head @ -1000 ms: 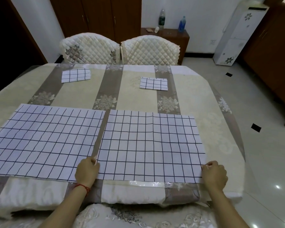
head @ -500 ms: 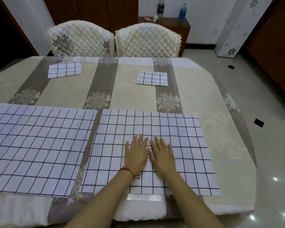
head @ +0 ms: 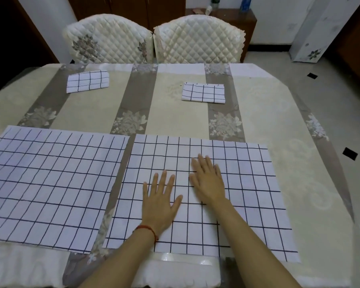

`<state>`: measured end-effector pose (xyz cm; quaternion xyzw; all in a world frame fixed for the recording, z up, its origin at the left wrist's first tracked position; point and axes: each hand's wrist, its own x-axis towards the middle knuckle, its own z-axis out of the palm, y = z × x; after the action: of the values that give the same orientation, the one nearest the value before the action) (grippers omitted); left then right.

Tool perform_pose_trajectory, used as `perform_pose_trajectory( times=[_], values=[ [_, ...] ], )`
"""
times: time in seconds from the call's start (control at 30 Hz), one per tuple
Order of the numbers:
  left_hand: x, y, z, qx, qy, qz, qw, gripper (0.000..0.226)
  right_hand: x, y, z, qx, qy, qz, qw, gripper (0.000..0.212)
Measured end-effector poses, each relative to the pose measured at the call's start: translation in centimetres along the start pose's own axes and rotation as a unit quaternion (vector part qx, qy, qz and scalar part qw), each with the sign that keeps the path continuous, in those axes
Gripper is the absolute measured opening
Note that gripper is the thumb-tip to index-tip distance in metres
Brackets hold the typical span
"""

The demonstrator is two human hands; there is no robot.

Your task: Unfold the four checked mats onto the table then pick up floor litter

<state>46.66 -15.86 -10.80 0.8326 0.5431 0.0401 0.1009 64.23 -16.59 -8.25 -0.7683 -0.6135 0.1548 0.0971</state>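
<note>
Both the left hand (head: 159,201) and right hand (head: 208,179) press flat, fingers straight, smoothing the near-right mat (head: 247,194) on the table (head: 175,113), so next comes reaching for the two folded mats (head: 203,92) at the far side.

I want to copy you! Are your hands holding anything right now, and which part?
Nothing is held. The left hand and right hand lie flat with straight fingers on the middle of the near right unfolded mat, pressing on it, not gripping.
</note>
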Motion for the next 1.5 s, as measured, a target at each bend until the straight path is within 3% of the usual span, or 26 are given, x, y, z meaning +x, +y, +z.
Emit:
perform_pose_trajectory(
  times=[0.07, 0.2, 0.3, 0.37, 0.47, 0.67, 0.87, 0.9, 0.97, 1.03, 1.1, 1.23, 1.3, 1.37, 1.5],
  values=[
    [0.0, 0.1, 0.0, -0.002, 0.007, 0.005, 1.0, 0.065, 0.5, 1.2, 0.7, -0.01, -0.002, 0.001, 1.0, 0.071],
    [-0.1, 0.1, 0.0, -0.006, 0.013, 0.013, 1.0, 0.066, -0.8, 7.7, -1.3, -0.012, 0.064, 0.175, 0.982, 0.056],
    [0.0, 0.1, 0.1, -0.006, 0.016, 0.011, 1.0, 0.067, -3.0, 9.5, -2.9, -0.006, 0.076, 0.262, 0.962, 0.059],
    [0.0, 0.2, 0.1, -0.004, 0.014, 0.008, 1.0, 0.067, -4.9, 7.0, -2.2, -0.005, 0.088, 0.199, 0.976, 0.068],
    [0.0, 0.1, 0.1, -0.004, 0.009, 0.006, 1.0, 0.067, -7.5, 2.9, 0.2, -0.002, 0.037, 0.088, 0.995, 0.069],
    [-0.1, -0.5, 0.0, -0.039, 0.011, -0.008, 0.999, 0.076, -8.3, 5.0, 0.8, -0.003, 0.05, 0.12, 0.992, 0.071],
    [0.8, -0.7, -1.3, -0.054, -0.004, -0.165, 0.985, 0.094, -8.6, 5.0, 0.5, 0.002, 0.042, 0.127, 0.991, 0.071],
    [1.3, 0.7, -1.4, -0.059, 0.0, -0.132, 0.989, 0.088, -8.6, 5.0, 0.5, 0.0, 0.043, 0.128, 0.991, 0.071],
    [2.4, 4.1, -1.2, -0.061, -0.015, 0.035, 0.997, 0.08, -8.5, 5.0, 0.6, -0.009, 0.045, 0.131, 0.99, 0.071],
    [2.8, 6.0, -0.8, -0.037, -0.071, 0.17, 0.982, 0.088, -8.4, 5.0, 0.7, -0.017, 0.05, 0.128, 0.99, 0.071],
    [3.4, 4.5, -0.5, -0.031, -0.083, 0.147, 0.985, 0.084, -8.5, 5.0, 0.7, -0.016, 0.054, 0.126, 0.99, 0.07],
    [3.8, -1.2, -1.3, -0.038, -0.05, -0.058, 0.996, 0.065, -8.6, 5.0, 0.6, -0.013, 0.045, 0.122, 0.991, 0.065],
    [3.9, -1.5, -2.3, -0.057, -0.061, -0.103, 0.991, 0.064, -8.5, 4.9, 0.2, -0.002, 0.027, 0.121, 0.992, 0.066],
    [3.6, 0.7, -3.2, -0.085, -0.039, -0.084, 0.992, 0.064, -8.5, 4.6, -1.3, 0.022, 0.018, 0.132, 0.991, 0.065],
    [2.4, 7.6, -4.9, -0.157, -0.06, 0.094, 0.981, 0.053, -10.6, 4.6, -6.7, 0.062, 0.126, 0.14, 0.98, 0.055]
  ],
)
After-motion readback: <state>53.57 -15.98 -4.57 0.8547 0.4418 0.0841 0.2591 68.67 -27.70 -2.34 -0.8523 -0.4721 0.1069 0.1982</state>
